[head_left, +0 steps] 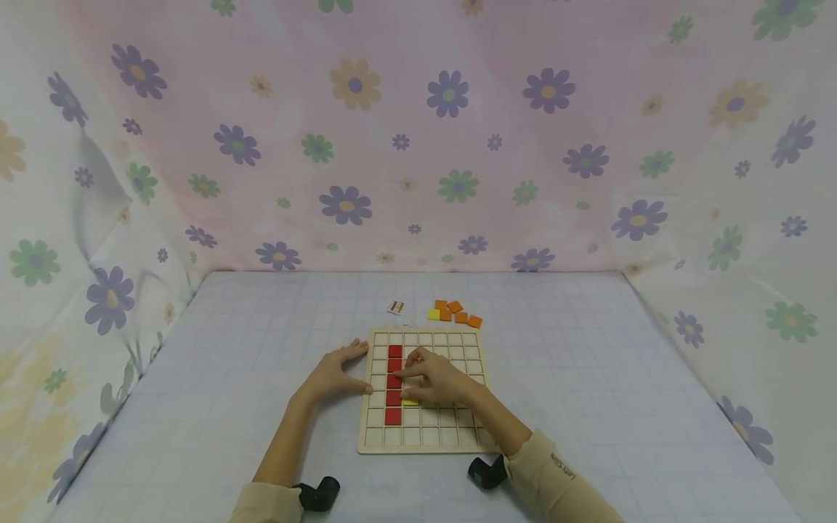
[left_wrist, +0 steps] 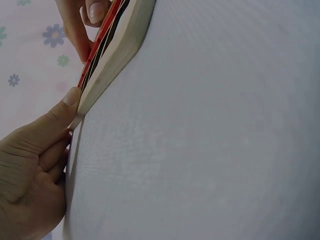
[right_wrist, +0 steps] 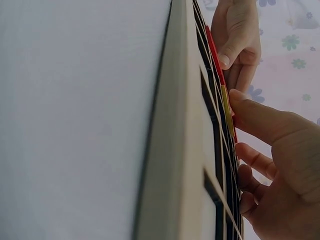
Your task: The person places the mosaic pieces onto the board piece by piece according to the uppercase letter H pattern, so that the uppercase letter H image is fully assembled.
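Observation:
A wooden grid board (head_left: 392,437) lies on the table, with a column of several red tiles (head_left: 393,416) in its squares. Beside that column sits a yellow tile (head_left: 410,402), partly covered by my right hand (head_left: 437,379). The right index fingertip reaches onto a red tile, while the thumb tip is at the yellow one; in the right wrist view the thumb (right_wrist: 255,112) overlaps the tiles' edge. My left hand (head_left: 332,374) rests at the board's left side, thumb and index spread along it. The left wrist view shows that thumb (left_wrist: 60,112) against the board's rim.
Behind the board lie several loose orange tiles (head_left: 461,317) and a loose yellow tile (head_left: 434,314). A small patterned card (head_left: 397,308) is to their left. Black devices (head_left: 320,495) show at both wrists. Flowered cloth (head_left: 418,167) hangs behind the table.

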The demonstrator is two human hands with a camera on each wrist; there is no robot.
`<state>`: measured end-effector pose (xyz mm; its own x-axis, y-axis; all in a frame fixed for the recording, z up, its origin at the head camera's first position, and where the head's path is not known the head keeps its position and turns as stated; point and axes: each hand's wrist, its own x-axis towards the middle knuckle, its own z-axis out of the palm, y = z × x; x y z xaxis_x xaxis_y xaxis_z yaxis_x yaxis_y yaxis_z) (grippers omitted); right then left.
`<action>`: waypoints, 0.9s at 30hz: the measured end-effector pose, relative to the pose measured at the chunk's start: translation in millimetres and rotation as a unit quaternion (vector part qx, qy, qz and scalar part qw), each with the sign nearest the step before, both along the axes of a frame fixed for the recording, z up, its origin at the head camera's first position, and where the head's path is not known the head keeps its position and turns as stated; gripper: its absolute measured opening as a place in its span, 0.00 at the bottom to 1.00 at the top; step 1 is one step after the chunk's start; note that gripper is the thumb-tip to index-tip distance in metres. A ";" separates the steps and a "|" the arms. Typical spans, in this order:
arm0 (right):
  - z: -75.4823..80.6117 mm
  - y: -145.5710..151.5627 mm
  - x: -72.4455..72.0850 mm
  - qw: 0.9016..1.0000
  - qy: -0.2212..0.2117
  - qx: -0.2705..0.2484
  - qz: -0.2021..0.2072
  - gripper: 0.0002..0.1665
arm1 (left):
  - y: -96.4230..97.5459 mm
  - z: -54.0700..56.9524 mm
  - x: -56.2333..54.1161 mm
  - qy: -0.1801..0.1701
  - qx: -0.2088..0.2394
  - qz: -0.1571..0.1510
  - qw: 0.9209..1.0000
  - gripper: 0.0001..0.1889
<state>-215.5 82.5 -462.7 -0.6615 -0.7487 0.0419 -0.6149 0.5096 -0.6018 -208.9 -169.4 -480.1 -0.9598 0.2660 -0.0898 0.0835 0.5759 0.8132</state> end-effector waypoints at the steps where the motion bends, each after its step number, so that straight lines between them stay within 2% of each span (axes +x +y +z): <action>1: 0.0 0.0 0.4 1.000 0.003 0.001 0.000 0.23 | 0.0 0.0 0.0 -0.001 0.000 0.000 1.000 0.46; 10: -4.0 -0.2 0.7 1.000 0.017 -0.004 -0.002 0.23 | 0.3 1.3 0.5 -0.002 0.003 -0.002 1.000 0.46; 22: -4.7 -0.3 1.0 1.000 0.011 -0.012 -0.004 0.25 | -0.1 2.5 1.3 0.003 0.000 -0.006 1.000 0.45; 27: -6.0 -0.7 1.0 1.000 0.000 -0.001 -0.031 0.26 | 0.1 2.8 1.3 0.006 -0.003 -0.005 1.000 0.45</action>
<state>-214.6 81.8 -468.6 -0.7067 -0.7062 0.0428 -0.5821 0.5461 -0.6024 -207.6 -169.3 -477.3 -0.9580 0.2754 -0.0798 0.0992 0.5794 0.8090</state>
